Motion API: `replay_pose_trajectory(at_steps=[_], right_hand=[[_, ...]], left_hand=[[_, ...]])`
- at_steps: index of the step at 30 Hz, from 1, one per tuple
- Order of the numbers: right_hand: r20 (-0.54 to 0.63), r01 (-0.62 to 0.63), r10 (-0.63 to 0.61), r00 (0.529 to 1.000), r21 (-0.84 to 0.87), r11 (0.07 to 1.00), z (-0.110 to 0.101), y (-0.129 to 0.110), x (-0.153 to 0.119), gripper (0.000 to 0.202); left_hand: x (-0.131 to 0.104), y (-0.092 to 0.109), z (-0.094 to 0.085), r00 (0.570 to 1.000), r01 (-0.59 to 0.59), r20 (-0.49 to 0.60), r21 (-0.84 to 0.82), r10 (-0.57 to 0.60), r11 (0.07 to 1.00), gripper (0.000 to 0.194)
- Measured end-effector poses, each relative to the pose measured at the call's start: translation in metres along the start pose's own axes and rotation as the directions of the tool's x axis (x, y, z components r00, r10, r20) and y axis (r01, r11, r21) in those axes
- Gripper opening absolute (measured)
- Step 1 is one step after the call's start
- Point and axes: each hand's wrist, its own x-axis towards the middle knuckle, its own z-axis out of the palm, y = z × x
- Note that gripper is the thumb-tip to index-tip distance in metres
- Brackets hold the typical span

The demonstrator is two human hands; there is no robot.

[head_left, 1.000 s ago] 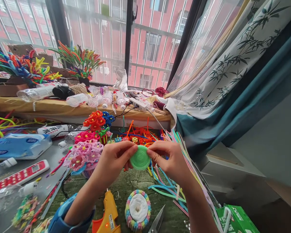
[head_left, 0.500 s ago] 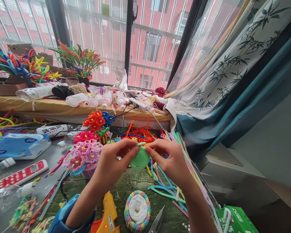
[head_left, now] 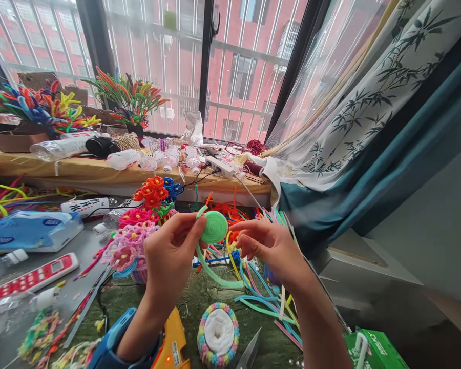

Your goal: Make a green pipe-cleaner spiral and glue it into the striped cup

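Pinched between the thumb and fingers of my left hand (head_left: 172, 251) is a light green pipe cleaner coil (head_left: 215, 227), a flat round spiral held up with its face toward me. A loose green tail curves from it down to the right. My right hand (head_left: 269, 251) is just right of the coil, apart from it, fingers curled loosely with a gap between thumb and forefinger and nothing seen in them. Beneath the hands stands a small round pot (head_left: 219, 335) wrapped in pastel fuzzy stem, white stuffing inside. An orange glue gun (head_left: 172, 341) lies left of it, scissors (head_left: 249, 351) right.
Pipe cleaner flowers (head_left: 132, 241) in pots stand left of my hands. Loose pastel pipe cleaners (head_left: 261, 302) spread at the right by a green box (head_left: 380, 349). A tissue pack (head_left: 30, 230) and a red-white remote (head_left: 38, 277) lie left. Bottles (head_left: 125, 158) line the sill.
My right hand has let go of the coil and moved slightly right. My left hand has turned the coil to face me and shifted it up and left; its tail now hangs loose.
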Motion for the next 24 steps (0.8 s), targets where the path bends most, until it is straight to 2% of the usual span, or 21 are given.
replay_pose_trajectory(at_steps=[2, 4, 7, 10, 14, 18, 21, 24], right_hand=[[0.161, -0.048, 0.039, 0.986, 0.047, 0.998, -0.001, 0.0, -0.002, 0.049], [0.273, -0.089, 0.06, 0.96, 0.093, 0.992, 0.001, -0.002, -0.005, 0.059], [0.303, -0.09, 0.042, 0.952, 0.147, 0.985, 0.008, -0.01, -0.015, 0.067], [0.209, -0.053, 0.02, 0.978, 0.155, 0.987, 0.013, -0.017, -0.028, 0.059], [0.011, -0.063, 0.062, 0.998, 0.116, 0.991, 0.02, -0.013, -0.051, 0.027], [-0.142, -0.126, 0.141, 0.98, 0.11, 0.986, 0.023, 0.001, -0.08, 0.029], [-0.192, -0.187, 0.202, 0.96, 0.091, 0.978, 0.016, 0.01, -0.114, 0.03], [-0.233, -0.22, 0.241, 0.942, 0.114, 0.969, -0.001, 0.022, -0.156, 0.029]], left_hand=[[-0.002, 0.003, 0.002, 0.997, 0.001, -0.071, 0.018, 0.0, 1.0, 0.009], [-0.004, 0.006, 0.004, 0.989, -0.009, -0.145, 0.049, 0.016, 0.999, 0.012], [-0.009, 0.013, 0.007, 0.97, -0.023, -0.239, 0.077, 0.041, 0.997, 0.015], [-0.019, 0.02, 0.008, 0.968, -0.002, -0.25, 0.049, 0.014, 0.999, 0.016], [-0.04, 0.025, 0.007, 0.984, 0.126, -0.123, -0.051, -0.131, 0.991, 0.022], [-0.061, 0.023, 0.004, 0.954, 0.289, -0.054, -0.1, -0.295, 0.952, 0.027], [-0.072, 0.021, 0.002, 0.943, 0.311, -0.092, -0.091, -0.319, 0.946, 0.028], [-0.085, 0.021, 0.0, 0.94, 0.315, -0.108, -0.082, -0.323, 0.946, 0.026]])
